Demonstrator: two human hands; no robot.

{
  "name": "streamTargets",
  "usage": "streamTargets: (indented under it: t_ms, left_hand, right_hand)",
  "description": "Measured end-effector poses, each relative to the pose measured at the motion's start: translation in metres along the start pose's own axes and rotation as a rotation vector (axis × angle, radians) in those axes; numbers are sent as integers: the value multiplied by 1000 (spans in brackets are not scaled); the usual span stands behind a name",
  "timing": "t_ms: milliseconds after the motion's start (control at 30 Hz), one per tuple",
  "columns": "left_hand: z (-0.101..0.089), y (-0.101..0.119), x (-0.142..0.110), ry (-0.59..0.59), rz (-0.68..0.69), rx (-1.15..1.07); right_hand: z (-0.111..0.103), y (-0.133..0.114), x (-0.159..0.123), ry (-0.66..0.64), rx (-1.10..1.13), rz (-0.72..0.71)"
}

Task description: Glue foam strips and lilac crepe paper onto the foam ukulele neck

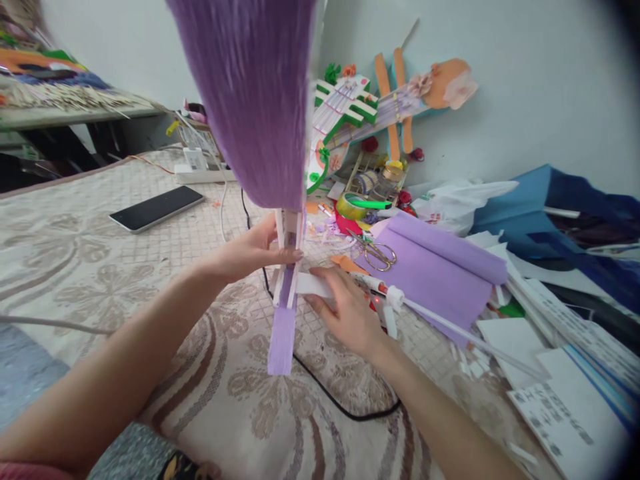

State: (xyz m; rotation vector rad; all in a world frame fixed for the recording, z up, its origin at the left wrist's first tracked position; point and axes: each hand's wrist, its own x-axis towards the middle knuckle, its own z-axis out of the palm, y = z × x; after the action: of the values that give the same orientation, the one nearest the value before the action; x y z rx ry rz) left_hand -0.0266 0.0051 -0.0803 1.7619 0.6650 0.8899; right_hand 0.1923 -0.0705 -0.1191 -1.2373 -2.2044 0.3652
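Note:
A tall craft piece covered in purple crepe paper (pixel 260 100) stands upright in front of me, with a narrow pale frame (pixel 278 287) at its lower end. My left hand (pixel 250 252) is closed around that frame, thumb across the front. A purple paper strip (pixel 281 343) hangs below it. My right hand (pixel 345 310) pinches a short white strip (pixel 314 285) whose left end meets the frame's side. Just beyond the right hand is a white glue gun (pixel 389 320) with a small red light, partly hidden by the hand; a long glue stick (pixel 465 333) extends from it.
A phone (pixel 157 208) and power strip (pixel 205 174) are at left. Behind lie scissors (pixel 380 256), purple paper (pixel 430 273), green tape (pixel 351 207) and a decorated guitar-shaped craft (pixel 345 110). White sheets (pixel 555 413) and a blue bag (pixel 520 200) occupy the right. A black cord (pixel 340 410) crosses the tablecloth.

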Motion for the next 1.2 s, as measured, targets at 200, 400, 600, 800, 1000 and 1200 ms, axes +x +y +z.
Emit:
streamTargets:
  t_ms: [200,400,600,800,1000,1200]
  left_hand:
    - [-1,-1,-3,44,30,-71]
    - [-3,0,-5,-32,30,-129]
    - [-3,-3,-5,-43,55,-139]
    - [-2,-1,-5,-77,62,-127]
    - [0,2,-5,-87,45,-135]
    - [0,0,-7,-67,6,-135]
  right_hand:
    - [-4,-8,-1,-11,80,-27]
    - [-6,-15,-3,-21,91,-38]
    - [-4,-15,-4,5,80,-21]
    - [-6,-17,-3,-11,90,4]
    - [-5,-19,-4,-15,96,17]
    - [-5,-16,-3,-32,110,23]
